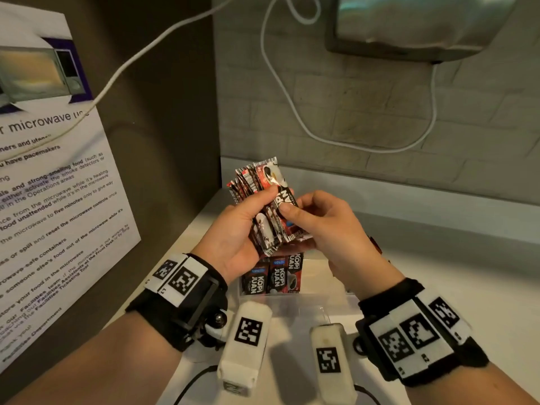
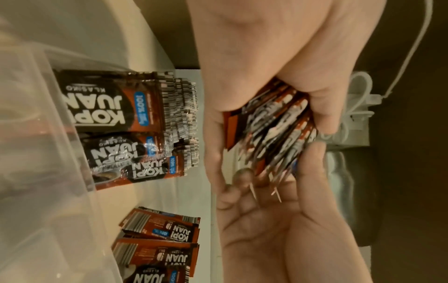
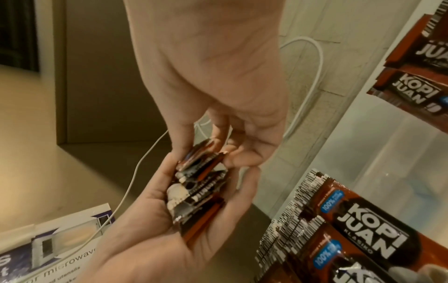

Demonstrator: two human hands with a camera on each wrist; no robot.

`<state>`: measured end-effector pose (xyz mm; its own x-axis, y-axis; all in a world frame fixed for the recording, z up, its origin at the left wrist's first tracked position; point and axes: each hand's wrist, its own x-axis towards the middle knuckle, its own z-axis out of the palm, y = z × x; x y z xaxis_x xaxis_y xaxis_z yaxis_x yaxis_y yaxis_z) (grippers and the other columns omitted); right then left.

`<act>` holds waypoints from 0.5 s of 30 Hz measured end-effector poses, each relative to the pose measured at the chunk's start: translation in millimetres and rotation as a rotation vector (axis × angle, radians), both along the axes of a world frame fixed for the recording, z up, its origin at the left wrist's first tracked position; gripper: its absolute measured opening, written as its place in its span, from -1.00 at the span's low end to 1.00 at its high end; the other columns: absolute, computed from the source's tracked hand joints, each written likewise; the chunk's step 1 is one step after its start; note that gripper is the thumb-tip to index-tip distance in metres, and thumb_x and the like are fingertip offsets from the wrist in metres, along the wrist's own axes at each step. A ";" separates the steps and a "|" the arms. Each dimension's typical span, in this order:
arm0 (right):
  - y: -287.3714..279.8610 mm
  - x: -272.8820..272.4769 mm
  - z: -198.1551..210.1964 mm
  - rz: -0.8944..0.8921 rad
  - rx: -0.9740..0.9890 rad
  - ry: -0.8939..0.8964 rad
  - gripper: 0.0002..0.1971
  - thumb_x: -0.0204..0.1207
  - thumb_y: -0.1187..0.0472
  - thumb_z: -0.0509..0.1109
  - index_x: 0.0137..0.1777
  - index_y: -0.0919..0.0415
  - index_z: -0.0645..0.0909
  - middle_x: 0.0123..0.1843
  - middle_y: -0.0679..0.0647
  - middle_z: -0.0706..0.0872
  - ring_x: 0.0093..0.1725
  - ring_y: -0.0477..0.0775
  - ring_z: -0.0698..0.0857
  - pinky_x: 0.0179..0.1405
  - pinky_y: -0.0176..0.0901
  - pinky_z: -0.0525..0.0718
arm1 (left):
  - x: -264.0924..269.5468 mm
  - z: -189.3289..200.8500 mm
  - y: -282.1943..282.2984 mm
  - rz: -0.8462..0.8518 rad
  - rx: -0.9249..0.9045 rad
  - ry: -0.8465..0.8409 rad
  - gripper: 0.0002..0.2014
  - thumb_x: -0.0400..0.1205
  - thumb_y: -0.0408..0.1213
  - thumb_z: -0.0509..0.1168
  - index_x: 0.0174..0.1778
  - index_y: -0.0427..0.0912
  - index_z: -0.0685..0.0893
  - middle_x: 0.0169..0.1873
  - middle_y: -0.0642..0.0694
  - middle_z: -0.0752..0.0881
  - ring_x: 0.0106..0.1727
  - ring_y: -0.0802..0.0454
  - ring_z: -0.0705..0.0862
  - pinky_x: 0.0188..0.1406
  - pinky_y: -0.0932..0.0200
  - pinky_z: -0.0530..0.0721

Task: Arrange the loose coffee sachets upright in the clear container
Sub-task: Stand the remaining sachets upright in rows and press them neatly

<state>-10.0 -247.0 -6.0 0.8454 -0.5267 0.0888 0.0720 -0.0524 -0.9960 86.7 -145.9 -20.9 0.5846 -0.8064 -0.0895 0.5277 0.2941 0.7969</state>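
Observation:
A bundle of several red-and-black Kopi Juan sachets [image 1: 267,206] is held above the clear container [image 1: 324,301]. My left hand [image 1: 248,220] grips the bundle from the left, thumb across its front. My right hand [image 1: 317,219] pinches the front sachet with its thumb, fingers curled underneath. Inside the container, at its far left, a row of sachets [image 1: 271,276] stands upright. The left wrist view shows the bundle [image 2: 278,130] edge-on and more loose sachets [image 2: 167,237] lying on the counter beyond the container. In the right wrist view the bundle [image 3: 198,187] sits between both hands.
A microwave notice [image 1: 58,176] hangs on the left wall. A white cable [image 1: 292,106] loops down the brick back wall from a mounted unit [image 1: 409,27]. The white counter [image 1: 453,276] stretches to the right of the container.

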 end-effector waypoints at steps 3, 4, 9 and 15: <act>-3.0 1.0 -3.8 -0.130 -0.057 -0.036 -0.81 0.40 0.25 0.56 -0.23 0.28 0.58 -0.29 0.19 0.70 -0.43 -0.07 0.71 -0.56 -0.26 0.64 | -2.7 -0.8 0.4 -0.012 0.018 0.023 -0.54 0.42 -0.13 0.44 0.21 -0.25 0.69 0.15 -0.35 0.75 0.14 -0.33 0.75 0.09 -0.46 0.67; -5.1 1.6 -5.5 -0.185 -0.104 -0.032 -0.81 0.39 0.24 0.57 -0.26 0.24 0.59 -0.30 0.20 0.72 -0.42 -0.06 0.69 -0.57 -0.30 0.58 | -2.8 -0.5 0.2 -0.008 0.019 0.024 -0.55 0.41 -0.16 0.44 0.21 -0.24 0.69 0.11 -0.33 0.77 0.09 -0.30 0.78 -0.03 -0.39 0.73; -15.0 -0.6 -7.1 -0.327 -0.055 -0.109 -0.80 0.48 0.34 0.49 -0.25 0.18 0.52 -0.29 0.23 0.70 -0.48 0.01 0.66 -0.58 -0.22 0.56 | 0.2 -3.4 -0.8 0.011 0.060 -0.013 -0.65 0.37 -0.20 0.43 0.07 -0.20 0.76 -0.01 -0.28 0.80 -0.08 -0.14 0.82 -0.34 -0.02 0.77; -37.3 -15.5 5.5 -0.363 -0.114 -0.115 -0.81 0.31 0.49 0.55 -0.27 0.19 0.68 -0.43 -0.06 0.69 -0.52 -0.20 0.55 -0.46 -0.34 0.51 | 9.9 -3.2 5.8 0.081 0.083 -0.044 -0.69 0.33 -0.28 0.43 -0.02 -0.24 0.77 -0.22 -0.20 0.81 -0.24 -0.01 0.82 -0.38 0.08 0.77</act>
